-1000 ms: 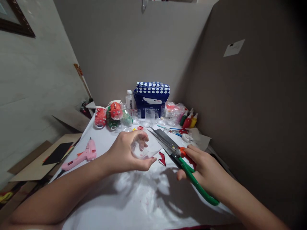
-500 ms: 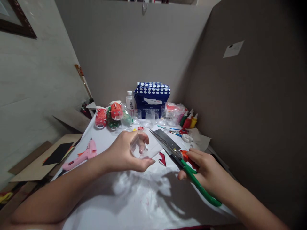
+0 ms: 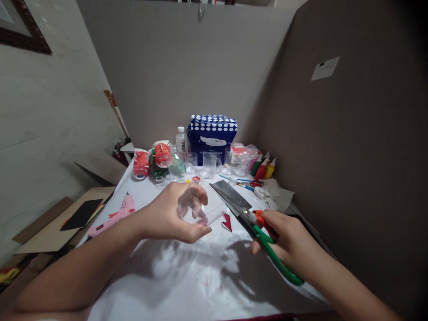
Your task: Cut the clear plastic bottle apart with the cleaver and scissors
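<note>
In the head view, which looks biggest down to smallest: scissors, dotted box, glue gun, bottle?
Unsure on top: scissors are nearer, dotted box bulkier.
Then glue gun.
Then bottle.

At the back of your desk [image 3: 187,276] stands a blue dotted bag [image 3: 213,138], with a water bottle [image 3: 182,140] just left of it and clear cups [image 3: 209,164] in front. Further left sit red and green painted pieces [image 3: 154,162], perhaps fish. Paint bottles [image 3: 263,167] stand to the right, and a pink glue gun [image 3: 113,216] lies at the left.
</note>
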The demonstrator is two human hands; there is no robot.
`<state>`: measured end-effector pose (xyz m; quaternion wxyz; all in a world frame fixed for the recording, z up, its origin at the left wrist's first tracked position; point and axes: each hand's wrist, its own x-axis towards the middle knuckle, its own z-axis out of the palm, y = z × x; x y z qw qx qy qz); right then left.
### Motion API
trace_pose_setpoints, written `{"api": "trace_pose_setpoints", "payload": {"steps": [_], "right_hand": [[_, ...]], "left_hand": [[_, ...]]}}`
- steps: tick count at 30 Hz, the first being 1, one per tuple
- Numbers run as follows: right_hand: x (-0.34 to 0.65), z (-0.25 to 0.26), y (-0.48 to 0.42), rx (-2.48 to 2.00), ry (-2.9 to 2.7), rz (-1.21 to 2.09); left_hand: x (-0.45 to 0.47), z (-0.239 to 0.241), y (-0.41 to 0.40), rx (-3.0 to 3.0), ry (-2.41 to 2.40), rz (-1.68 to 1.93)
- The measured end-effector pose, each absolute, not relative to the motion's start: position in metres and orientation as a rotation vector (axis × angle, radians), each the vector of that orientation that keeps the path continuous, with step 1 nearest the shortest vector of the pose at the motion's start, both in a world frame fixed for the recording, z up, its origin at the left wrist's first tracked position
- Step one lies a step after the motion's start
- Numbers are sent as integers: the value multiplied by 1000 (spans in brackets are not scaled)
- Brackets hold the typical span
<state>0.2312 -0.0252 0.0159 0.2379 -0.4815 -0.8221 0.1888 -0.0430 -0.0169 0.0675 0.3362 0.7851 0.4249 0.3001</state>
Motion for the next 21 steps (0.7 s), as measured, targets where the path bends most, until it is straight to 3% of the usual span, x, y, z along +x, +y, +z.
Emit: {"api": "trace_pose_setpoints", "payload": {"steps": [12,21], "right_hand": [[224,42,-32,-1389,-2357,693],[220,42,-31,-1400,-2359,520]], "left_hand": [[-46,68,-21,2193,965,576],[-50,71,-21,2106,920,537]]}}
